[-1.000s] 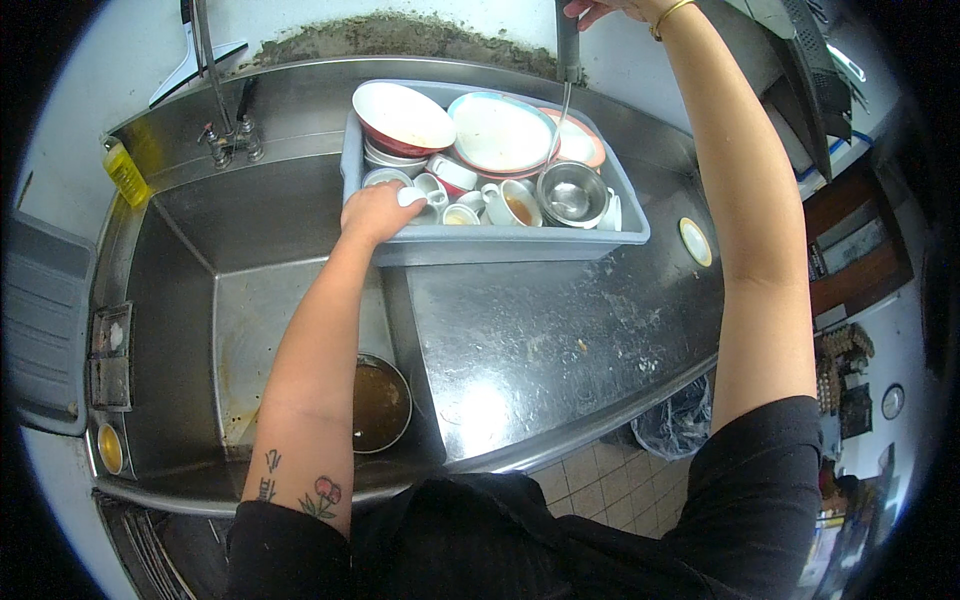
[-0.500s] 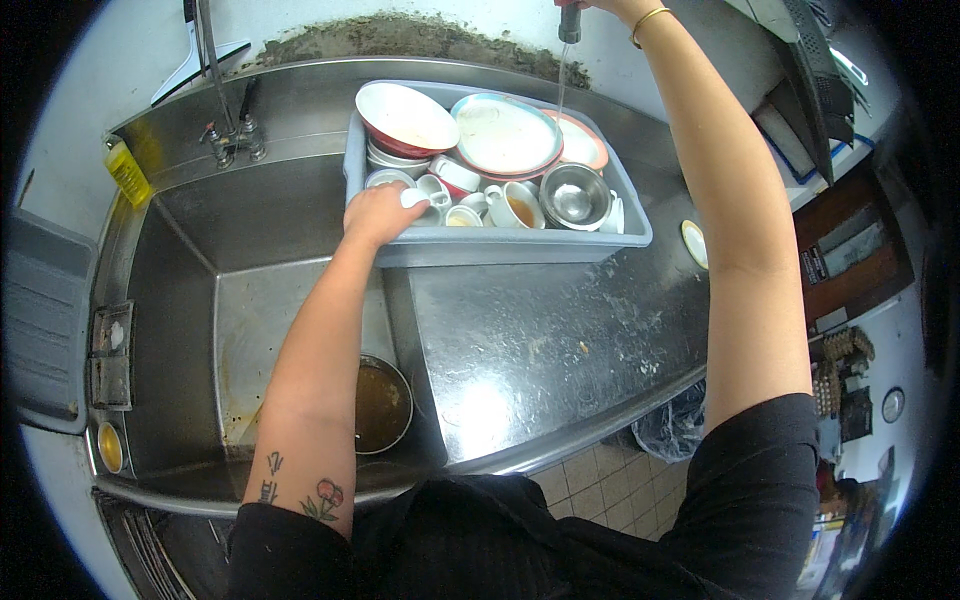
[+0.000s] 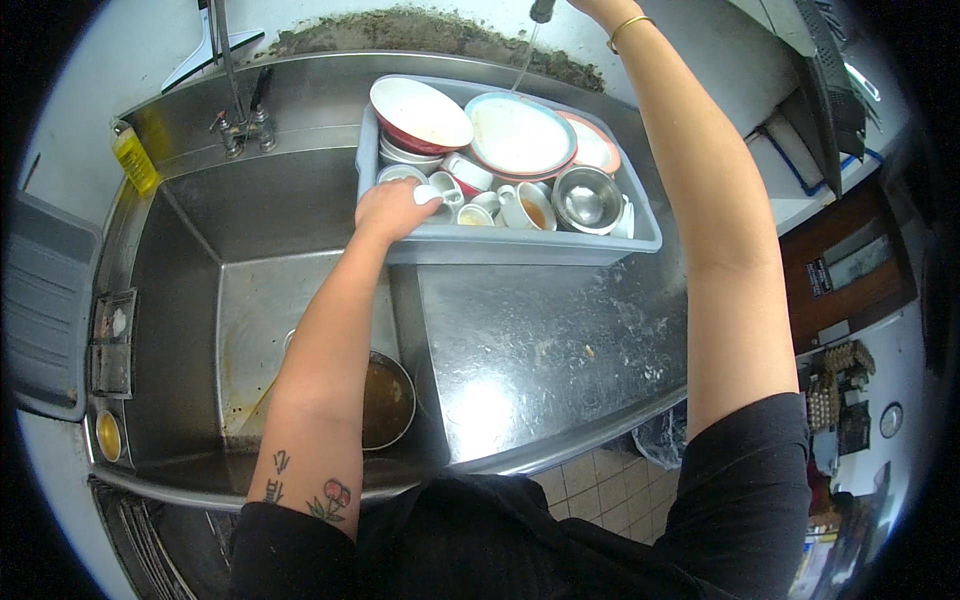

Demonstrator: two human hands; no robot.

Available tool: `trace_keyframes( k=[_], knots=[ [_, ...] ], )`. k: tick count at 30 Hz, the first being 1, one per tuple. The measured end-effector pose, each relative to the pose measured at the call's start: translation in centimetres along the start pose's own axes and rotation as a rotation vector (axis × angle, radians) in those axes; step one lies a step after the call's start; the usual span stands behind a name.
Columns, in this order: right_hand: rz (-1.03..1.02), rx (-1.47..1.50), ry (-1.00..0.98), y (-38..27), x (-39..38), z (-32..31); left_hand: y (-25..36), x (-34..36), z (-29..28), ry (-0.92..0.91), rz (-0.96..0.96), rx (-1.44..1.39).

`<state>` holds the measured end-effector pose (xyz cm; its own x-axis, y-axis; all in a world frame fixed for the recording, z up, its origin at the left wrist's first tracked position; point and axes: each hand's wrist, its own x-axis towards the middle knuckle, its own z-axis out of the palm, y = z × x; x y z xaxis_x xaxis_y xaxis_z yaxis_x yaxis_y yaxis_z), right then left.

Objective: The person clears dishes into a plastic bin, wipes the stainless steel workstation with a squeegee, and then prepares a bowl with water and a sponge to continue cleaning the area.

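Note:
My left hand (image 3: 392, 208) is closed at the front left of a grey plastic tub (image 3: 525, 243), its thumb by a small white piece of crockery; its other fingers are hidden. My right hand (image 3: 605, 10), partly cut off by the top edge, grips a spray nozzle (image 3: 542, 10). A thin stream of water falls from it toward the tub's back. Inside lie a red-and-white bowl (image 3: 425, 112), a blue-rimmed oval plate (image 3: 522, 133), a plate with a pink rim (image 3: 592, 145), a metal bowl (image 3: 586, 198), a cup with brown liquid (image 3: 527, 207) and several other white cups.
A sink basin (image 3: 265, 290) lies to the left, holding a round pan of brown liquid (image 3: 388, 400). Behind it are a faucet (image 3: 242, 130) and a yellow bottle (image 3: 135, 160). The metal counter (image 3: 540, 340) has scattered scraps. A grey tray (image 3: 45, 310) stands far left.
My right hand has moved the spray nozzle left, and its water stream now slants toward the oval plate. My left hand keeps its place on the tub. The whole view has shifted slightly.

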<state>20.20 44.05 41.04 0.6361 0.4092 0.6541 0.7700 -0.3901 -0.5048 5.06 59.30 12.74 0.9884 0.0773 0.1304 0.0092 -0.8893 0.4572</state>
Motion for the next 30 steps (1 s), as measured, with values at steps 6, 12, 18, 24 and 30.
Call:
trace_keyframes(
  k=[6,12,18,24,30],
  knots=[
    [0.188,0.054,-0.240,-1.9,-0.8,-1.1,1.5,0.3,0.5,-0.008,0.039,-0.012],
    [0.364,-0.051,-0.423,-5.9,-1.7,-1.6,0.3,-0.2,-0.3,0.000,-0.006,0.005],
    [0.291,0.157,-0.496,-7.8,-3.4,-2.4,0.3,-0.1,-0.1,-0.008,-0.010,-0.011],
    [0.195,0.253,-0.551,-9.7,-4.7,-0.9,0.2,-0.1,-0.4,-0.013,-0.012,0.009],
    [0.226,0.361,-0.534,-9.5,-4.9,1.2,0.1,-0.2,-0.1,0.017,-0.014,0.014]
  ],
)
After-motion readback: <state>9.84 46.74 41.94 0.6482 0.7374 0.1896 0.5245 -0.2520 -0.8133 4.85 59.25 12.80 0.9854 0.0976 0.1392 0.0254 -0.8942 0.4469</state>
